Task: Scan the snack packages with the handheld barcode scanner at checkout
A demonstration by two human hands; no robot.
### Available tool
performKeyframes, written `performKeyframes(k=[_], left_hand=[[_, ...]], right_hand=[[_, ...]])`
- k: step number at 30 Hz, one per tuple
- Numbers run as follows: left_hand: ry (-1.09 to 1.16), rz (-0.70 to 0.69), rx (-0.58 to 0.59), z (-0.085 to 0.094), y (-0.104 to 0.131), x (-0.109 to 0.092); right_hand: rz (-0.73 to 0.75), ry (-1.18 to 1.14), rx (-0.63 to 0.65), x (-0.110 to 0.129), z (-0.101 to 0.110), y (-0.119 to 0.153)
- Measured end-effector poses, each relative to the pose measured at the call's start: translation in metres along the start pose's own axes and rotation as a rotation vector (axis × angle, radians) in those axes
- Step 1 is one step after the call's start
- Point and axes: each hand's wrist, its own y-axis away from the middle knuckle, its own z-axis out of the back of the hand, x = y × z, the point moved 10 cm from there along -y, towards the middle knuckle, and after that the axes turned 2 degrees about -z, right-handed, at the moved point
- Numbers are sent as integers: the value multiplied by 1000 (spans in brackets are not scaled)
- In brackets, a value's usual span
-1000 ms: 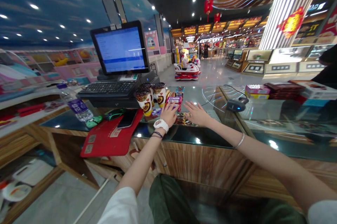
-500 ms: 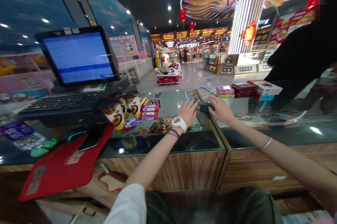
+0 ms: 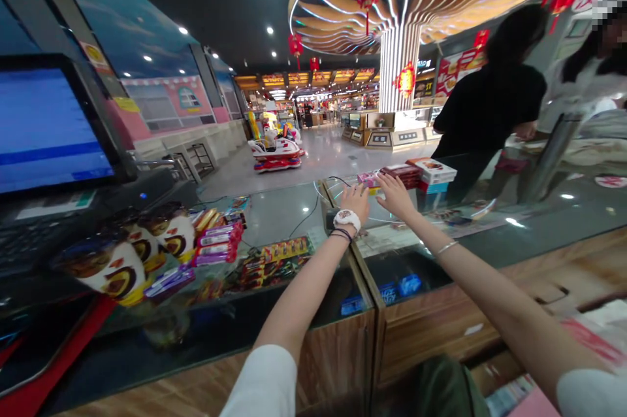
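Observation:
My left hand (image 3: pixel 356 202), with a white watch (image 3: pixel 347 219) on its wrist, reaches over the glass counter (image 3: pixel 289 208) with its fingers stretched out. A small black device (image 3: pixel 330 219) lies beside that wrist, partly hidden by it. Just to the right, my right hand (image 3: pixel 396 198) is open, its fingers spread at the near side of a pink box (image 3: pixel 367 179) and a stack of dark red boxes (image 3: pixel 404 173). Whether the fingertips touch these boxes I cannot tell. Neither hand holds anything that I can see.
White and blue boxes (image 3: pixel 434 172) stand beside the dark red stack. On the left are printed cups (image 3: pixel 115 270), purple-wrapped snacks (image 3: pixel 218 244) and a monitor (image 3: pixel 49 123). Beyond the counter, a person in black (image 3: pixel 490 97) stands at the right.
The view has swung right. My right hand has come off the black device and moved forward to the boxes. My left hand has moved forward, past the device.

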Motion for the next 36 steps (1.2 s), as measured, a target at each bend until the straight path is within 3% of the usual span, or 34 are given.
performKeyframes(k=[7,12,17,21,25,36], left_hand=[[-29,134,42,-33,-51,3],[-6,220,27,-50,-75,10],[41,284,-3,-61,-87,23],[47,252,-17,-69,-86,23],[-8,245,-33,-69,-81,20],[12,255,-84,-50,-81,19]], right_hand=[[-54,92,10,-32,-31,-22],[-38,146,34,-41,-44,-32],[-33,155,18,-45,-54,-40],[-31,144,14,-47,-62,-41],[-23,140,-16,-47,-61,-39],[51,187,-137,-32,-34,-34]])
